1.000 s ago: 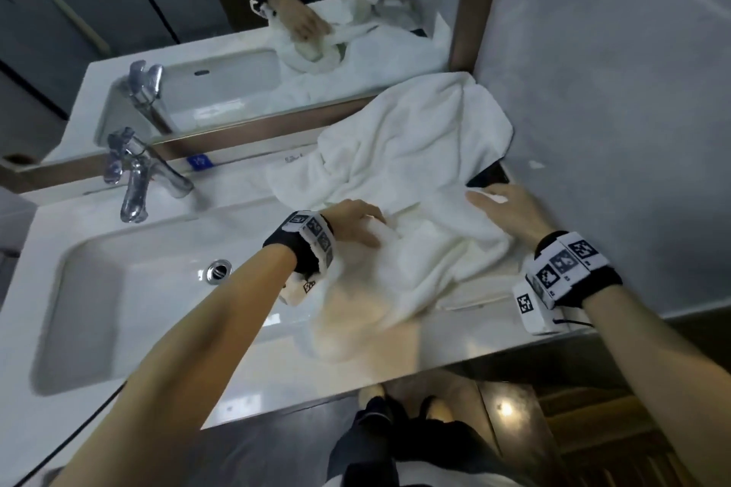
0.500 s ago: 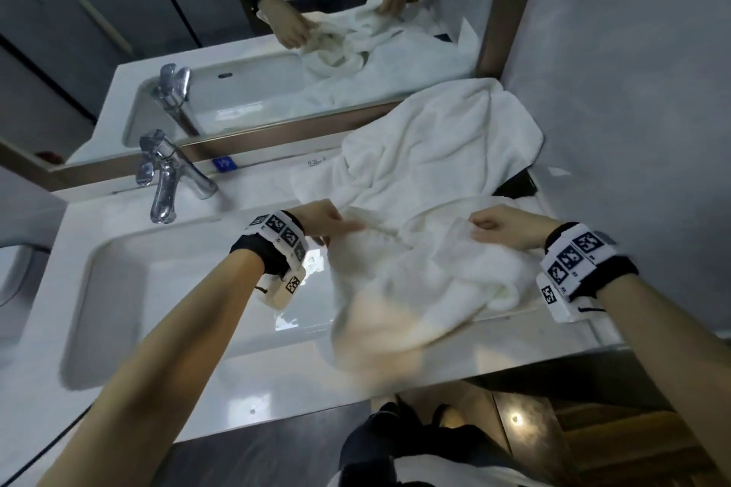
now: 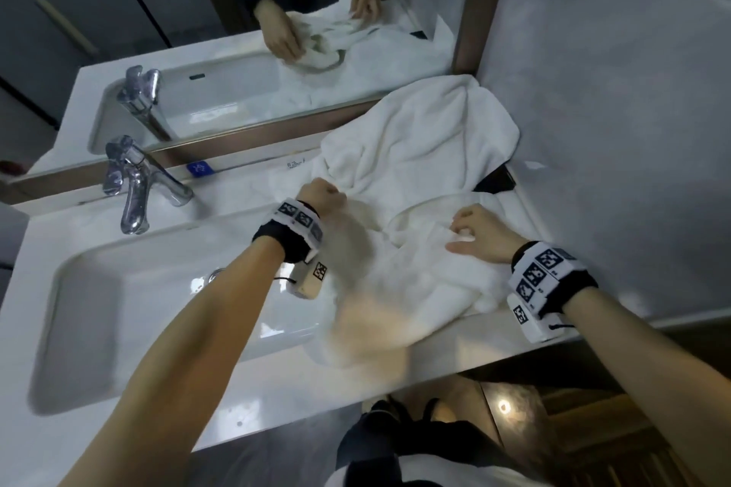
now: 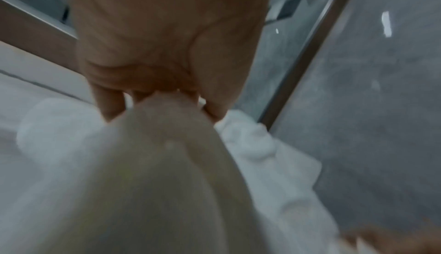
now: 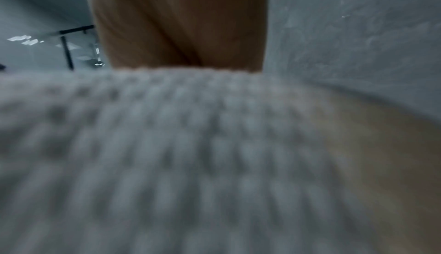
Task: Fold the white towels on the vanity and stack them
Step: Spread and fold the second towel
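Note:
A heap of crumpled white towels (image 3: 415, 154) covers the right end of the white vanity (image 3: 277, 395), up against the mirror and the grey wall. My left hand (image 3: 322, 196) is fisted around a bunch of the near towel (image 3: 368, 289), which hangs down blurred over the counter's front. The left wrist view shows its fingers (image 4: 109, 105) clamped on that bunch of towel (image 4: 143, 173). My right hand (image 3: 474, 231) lies on the same towel farther right, fingers curled into the cloth. Blurred towel pile (image 5: 167, 154) fills the right wrist view and hides those fingers.
The sink basin (image 3: 166, 289) with its chrome tap (image 3: 134, 186) takes up the vanity's left half. A mirror (image 3: 237, 32) runs along the back. A dark object (image 3: 496, 182) shows from under the towels by the grey wall (image 3: 613, 111). Dark floor lies below the counter edge.
My left hand has lifted and drawn the towel's bunched end back toward the mirror. My right hand has slid left and nearer along the cloth, its fingers curling in.

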Demonstrator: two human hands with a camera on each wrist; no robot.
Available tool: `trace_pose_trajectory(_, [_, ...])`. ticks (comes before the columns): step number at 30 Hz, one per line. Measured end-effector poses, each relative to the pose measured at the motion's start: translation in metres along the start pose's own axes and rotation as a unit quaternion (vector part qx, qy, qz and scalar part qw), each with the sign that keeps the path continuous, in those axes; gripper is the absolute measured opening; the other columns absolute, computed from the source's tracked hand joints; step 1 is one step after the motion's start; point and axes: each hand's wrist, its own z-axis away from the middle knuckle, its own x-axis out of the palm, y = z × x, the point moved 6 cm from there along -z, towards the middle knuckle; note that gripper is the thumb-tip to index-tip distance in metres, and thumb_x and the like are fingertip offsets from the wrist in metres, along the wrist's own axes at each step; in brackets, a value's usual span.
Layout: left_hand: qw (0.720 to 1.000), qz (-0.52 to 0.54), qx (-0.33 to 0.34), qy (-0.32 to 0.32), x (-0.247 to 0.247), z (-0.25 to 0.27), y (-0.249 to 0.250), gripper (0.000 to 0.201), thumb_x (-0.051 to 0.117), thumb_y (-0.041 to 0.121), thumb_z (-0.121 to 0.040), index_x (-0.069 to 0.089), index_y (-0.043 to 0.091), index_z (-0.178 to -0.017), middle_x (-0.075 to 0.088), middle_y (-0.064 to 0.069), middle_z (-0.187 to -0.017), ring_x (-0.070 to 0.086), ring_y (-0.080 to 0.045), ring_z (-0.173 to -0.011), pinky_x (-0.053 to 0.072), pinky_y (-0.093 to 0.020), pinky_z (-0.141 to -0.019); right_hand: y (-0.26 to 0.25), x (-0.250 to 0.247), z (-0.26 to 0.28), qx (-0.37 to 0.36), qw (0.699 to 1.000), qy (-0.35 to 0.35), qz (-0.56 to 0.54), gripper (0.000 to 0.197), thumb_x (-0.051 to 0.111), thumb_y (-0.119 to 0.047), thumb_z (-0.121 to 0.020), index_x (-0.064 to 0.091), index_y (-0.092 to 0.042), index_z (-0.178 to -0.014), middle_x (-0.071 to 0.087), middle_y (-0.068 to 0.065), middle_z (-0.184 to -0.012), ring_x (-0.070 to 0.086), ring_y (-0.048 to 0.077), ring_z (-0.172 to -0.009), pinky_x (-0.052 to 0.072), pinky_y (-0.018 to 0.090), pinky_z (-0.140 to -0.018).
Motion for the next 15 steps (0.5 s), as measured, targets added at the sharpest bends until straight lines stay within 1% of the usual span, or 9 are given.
trace_pose_trajectory(2, [0.993, 0.090, 0.035, 0.065, -0.032, 0.001, 0.008, 0.024, 0.048, 0.016, -0.092, 0.055, 0.008, -0.070, 0.053, -0.011, -0.083, 0.047, -0.018, -0.081, 0.033, -0.026, -0.071, 0.011, -0.004, 0.003, 0.034, 0.999, 0.001, -0.016, 0.038, 0.068, -0.023, -0.085, 0.062, -0.001, -0.115, 0.056, 0.015, -0.128, 0.050, 0.027, -0.121, 0.035, 0.028, -0.102])
trace_pose_trajectory(4, [0.974, 0.173, 0.055, 0.136, -0.064, 0.003, 0.010, 0.023, 0.042, 0.010, -0.091, 0.056, 0.006, -0.073, 0.054, -0.013, -0.081, 0.046, -0.018, -0.079, 0.034, -0.028, -0.069, 0.017, -0.009, 0.005, 0.043, 0.999, -0.024, -0.015, 0.029, 0.065, -0.024, -0.087, 0.063, -0.003, -0.106, 0.063, 0.016, -0.112, 0.056, 0.027, -0.108, 0.040, 0.030, -0.092])
trace_pose_trajectory(5, [0.963, 0.201, 0.055, 0.174, -0.077, 0.003, 0.009, 0.022, 0.039, 0.008, -0.090, 0.055, 0.005, -0.075, 0.053, -0.014, -0.080, 0.045, -0.019, -0.078, 0.034, -0.029, -0.068, 0.016, -0.012, 0.007, 0.037, 0.998, -0.041, -0.011, 0.024, 0.063, -0.025, -0.088, 0.063, -0.005, -0.101, 0.064, 0.013, -0.104, 0.056, 0.024, -0.100, 0.040, 0.029, -0.086])
trace_pose_trajectory(6, [0.953, 0.211, 0.054, 0.208, -0.087, 0.004, 0.006, 0.020, 0.037, 0.007, -0.089, 0.052, 0.004, -0.076, 0.050, -0.015, -0.080, 0.043, -0.020, -0.078, 0.032, -0.029, -0.067, 0.016, -0.016, 0.008, 0.031, 0.998, -0.057, -0.013, 0.021, 0.062, -0.025, -0.089, 0.063, -0.008, -0.100, 0.063, 0.010, -0.102, 0.054, 0.019, -0.096, 0.038, 0.027, -0.084])
trace_pose_trajectory(7, [0.949, 0.206, 0.049, 0.232, -0.091, 0.005, 0.004, 0.018, 0.035, 0.006, -0.091, 0.048, 0.004, -0.079, 0.048, -0.015, -0.083, 0.042, -0.021, -0.080, 0.031, -0.030, -0.067, 0.015, -0.020, 0.009, 0.024, 0.997, -0.072, -0.016, 0.019, 0.061, -0.025, -0.089, 0.063, -0.010, -0.101, 0.063, 0.007, -0.103, 0.053, 0.016, -0.095, 0.038, 0.027, -0.085])
trace_pose_trajectory(9, [0.954, 0.176, 0.032, 0.241, -0.084, 0.005, -0.004, 0.011, 0.032, 0.006, -0.095, 0.041, 0.005, -0.088, 0.047, -0.017, -0.094, 0.045, -0.026, -0.089, 0.031, -0.034, -0.072, 0.014, -0.030, 0.012, 0.017, 0.996, -0.092, -0.012, 0.014, 0.061, -0.025, -0.090, 0.062, -0.016, -0.100, 0.063, 0.002, -0.100, 0.053, 0.013, -0.094, 0.037, 0.025, -0.085])
trace_pose_trajectory(11, [0.968, 0.153, 0.008, 0.200, -0.063, 0.002, -0.015, 0.002, 0.034, 0.008, -0.097, 0.035, 0.007, -0.097, 0.050, -0.021, -0.108, 0.050, -0.032, -0.104, 0.033, -0.034, -0.079, 0.013, -0.036, 0.014, 0.012, 0.994, -0.109, 0.007, 0.011, 0.061, -0.027, -0.090, 0.060, -0.019, -0.098, 0.059, -0.003, -0.092, 0.051, 0.011, -0.087, 0.036, 0.023, -0.080])
trace_pose_trajectory(13, [0.980, 0.121, 0.000, 0.156, -0.041, 0.003, -0.024, 0.012, 0.040, 0.006, -0.095, 0.038, 0.004, -0.107, 0.048, -0.026, -0.125, 0.050, -0.033, -0.109, 0.038, -0.037, -0.086, 0.011, -0.037, 0.014, 0.000, 0.994, -0.110, 0.011, 0.004, 0.060, -0.026, -0.090, 0.059, -0.023, -0.089, 0.055, -0.008, -0.082, 0.047, 0.009, -0.078, 0.034, 0.016, -0.072])
trace_pose_trajectory(15, [0.982, 0.068, 0.045, 0.173, -0.031, 0.006, -0.022, 0.031, 0.049, 0.004, -0.090, 0.044, 0.000, -0.120, 0.047, -0.024, -0.129, 0.049, -0.035, -0.113, 0.041, -0.038, -0.093, 0.005, -0.039, 0.013, -0.031, 0.995, -0.098, 0.002, 0.016, 0.060, -0.023, -0.091, 0.055, -0.024, -0.076, 0.046, -0.010, -0.070, 0.041, 0.009, -0.067, 0.033, 0.013, -0.061])
